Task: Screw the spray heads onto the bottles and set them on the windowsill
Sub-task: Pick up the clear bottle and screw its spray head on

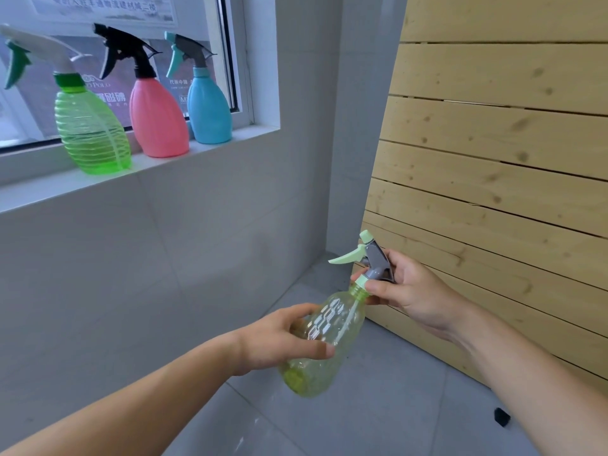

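Translucent yellow-green plastic formed the body of the bottle [324, 340] under inspection, its wall embossed with rows of small raised cells and its base a denser yellow. It was held in the air, tilted with the neck up and to the right, above the grey tiled floor [378, 406] and in front of a slatted pine panel [493, 159]. The left hand [279, 340] was wrapped around the lower body, thumb across the front. The right hand [408, 291] was closed on the spray head [370, 258], fingertips pinching its pale green collar at the bottle's neck. The head had a grey housing, a pale green trigger and a pale green nozzle tip. Whether the collar sat fully down on the thread could not be told.

On the white windowsill [230, 139] three bottles stood upright with heads fitted: a ribbed clear green bottle [92, 133] with a white-and-green head, a pink bottle [158, 120] with a black head, and a blue bottle [209, 110] with a grey-and-teal head.
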